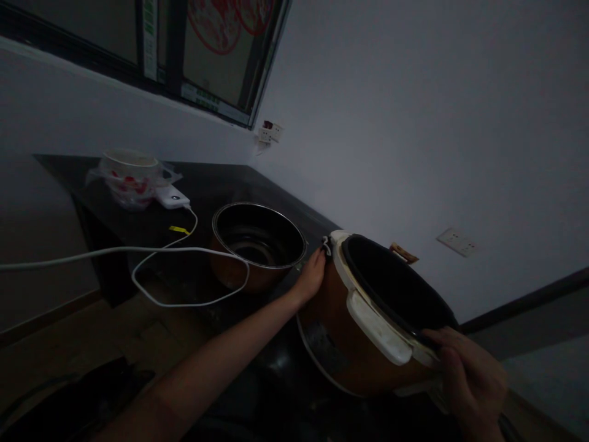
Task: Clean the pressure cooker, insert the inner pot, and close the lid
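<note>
Our right hand [476, 371] pinches cooker [352, 341] at rim; our left hand [313, 276] touches its side, grip unclear. Pot [263, 277] beside.

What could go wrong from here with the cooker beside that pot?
The left hand is between the orange cooker and the pot; a sideways shift might pinch fingers or knock the pot. The white cable loops across the view of the pot's front and could snag. The right hand is at the rim, where its grip might slip.
</note>
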`<act>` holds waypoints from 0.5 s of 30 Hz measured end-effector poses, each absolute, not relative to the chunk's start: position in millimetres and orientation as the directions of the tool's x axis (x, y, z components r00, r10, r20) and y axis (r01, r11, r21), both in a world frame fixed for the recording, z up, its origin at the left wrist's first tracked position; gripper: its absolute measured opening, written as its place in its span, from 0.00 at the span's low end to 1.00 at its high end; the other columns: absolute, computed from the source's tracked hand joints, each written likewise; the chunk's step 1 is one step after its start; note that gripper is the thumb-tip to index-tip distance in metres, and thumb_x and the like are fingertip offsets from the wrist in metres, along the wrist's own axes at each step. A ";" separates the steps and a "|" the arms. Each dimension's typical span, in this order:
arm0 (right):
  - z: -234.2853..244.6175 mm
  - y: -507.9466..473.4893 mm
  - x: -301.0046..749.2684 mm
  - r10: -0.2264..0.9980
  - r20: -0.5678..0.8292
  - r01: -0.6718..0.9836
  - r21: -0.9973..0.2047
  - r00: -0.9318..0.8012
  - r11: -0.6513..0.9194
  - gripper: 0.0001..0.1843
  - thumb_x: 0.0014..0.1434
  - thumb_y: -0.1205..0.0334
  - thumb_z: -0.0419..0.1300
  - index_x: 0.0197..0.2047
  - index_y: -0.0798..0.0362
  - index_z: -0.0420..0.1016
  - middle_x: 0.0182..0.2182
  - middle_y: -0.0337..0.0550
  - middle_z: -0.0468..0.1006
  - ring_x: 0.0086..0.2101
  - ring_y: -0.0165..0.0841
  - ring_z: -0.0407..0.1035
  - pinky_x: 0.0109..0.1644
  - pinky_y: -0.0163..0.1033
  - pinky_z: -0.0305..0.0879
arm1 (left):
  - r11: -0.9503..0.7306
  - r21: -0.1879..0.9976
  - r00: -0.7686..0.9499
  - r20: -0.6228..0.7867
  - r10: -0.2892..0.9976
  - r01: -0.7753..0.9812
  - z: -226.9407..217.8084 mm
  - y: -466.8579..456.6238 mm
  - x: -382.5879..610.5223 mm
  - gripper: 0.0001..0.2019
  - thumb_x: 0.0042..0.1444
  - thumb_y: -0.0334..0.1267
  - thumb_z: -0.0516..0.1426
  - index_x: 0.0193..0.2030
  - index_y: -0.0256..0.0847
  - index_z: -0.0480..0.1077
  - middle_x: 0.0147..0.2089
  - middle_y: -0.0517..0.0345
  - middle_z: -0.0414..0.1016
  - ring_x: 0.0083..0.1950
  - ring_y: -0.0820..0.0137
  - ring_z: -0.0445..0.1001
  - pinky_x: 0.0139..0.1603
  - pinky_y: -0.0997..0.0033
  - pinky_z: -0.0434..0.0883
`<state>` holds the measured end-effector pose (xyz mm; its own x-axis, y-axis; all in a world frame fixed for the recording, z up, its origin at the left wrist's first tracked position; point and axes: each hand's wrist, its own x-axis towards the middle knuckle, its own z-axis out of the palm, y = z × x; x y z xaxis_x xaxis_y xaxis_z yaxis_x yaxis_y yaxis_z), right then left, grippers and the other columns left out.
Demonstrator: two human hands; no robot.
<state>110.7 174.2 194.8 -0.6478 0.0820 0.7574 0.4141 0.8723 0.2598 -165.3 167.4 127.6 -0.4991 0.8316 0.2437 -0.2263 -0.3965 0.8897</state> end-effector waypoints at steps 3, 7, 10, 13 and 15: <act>195.8 174.0 109.6 0.067 0.743 0.403 0.282 -0.666 0.871 0.09 0.62 0.65 0.53 0.37 0.51 0.75 0.27 0.40 0.81 0.30 0.38 0.77 0.37 0.40 0.71 | -0.341 0.895 -0.423 0.201 0.884 -0.286 122.4 185.1 -175.1 0.19 0.65 0.44 0.45 0.50 0.43 0.73 0.58 0.54 0.74 0.63 0.60 0.67 0.66 0.55 0.59; 196.6 172.6 107.9 0.063 0.740 0.412 0.300 -0.670 0.860 0.11 0.63 0.63 0.51 0.35 0.52 0.75 0.27 0.42 0.80 0.30 0.37 0.77 0.36 0.39 0.70 | -0.271 0.901 -0.324 0.158 0.933 -0.340 119.9 208.1 -183.6 0.20 0.64 0.46 0.46 0.45 0.40 0.75 0.51 0.50 0.79 0.57 0.58 0.73 0.60 0.53 0.65; 195.4 173.0 108.9 0.060 0.737 0.411 0.306 -0.673 0.859 0.10 0.63 0.63 0.52 0.36 0.52 0.74 0.27 0.42 0.80 0.31 0.37 0.77 0.37 0.39 0.70 | -0.258 0.903 -0.309 0.151 0.939 -0.344 122.8 211.8 -185.5 0.20 0.64 0.45 0.44 0.46 0.40 0.75 0.49 0.51 0.79 0.56 0.58 0.73 0.60 0.53 0.65; 194.4 173.6 110.1 0.052 0.734 0.405 0.312 -0.677 0.859 0.10 0.63 0.63 0.52 0.37 0.52 0.74 0.27 0.41 0.81 0.31 0.37 0.77 0.38 0.39 0.70 | -0.290 0.901 -0.330 0.180 0.927 -0.323 128.3 198.3 -182.4 0.21 0.65 0.46 0.44 0.50 0.42 0.74 0.52 0.53 0.78 0.59 0.59 0.71 0.62 0.55 0.64; 194.2 173.7 110.5 0.047 0.730 0.401 0.319 -0.681 0.859 0.09 0.63 0.63 0.52 0.37 0.52 0.73 0.27 0.41 0.81 0.31 0.37 0.77 0.38 0.39 0.69 | -0.331 0.895 -0.368 0.212 0.905 -0.298 130.7 182.6 -176.3 0.21 0.65 0.47 0.44 0.55 0.44 0.71 0.59 0.56 0.73 0.64 0.61 0.65 0.65 0.57 0.60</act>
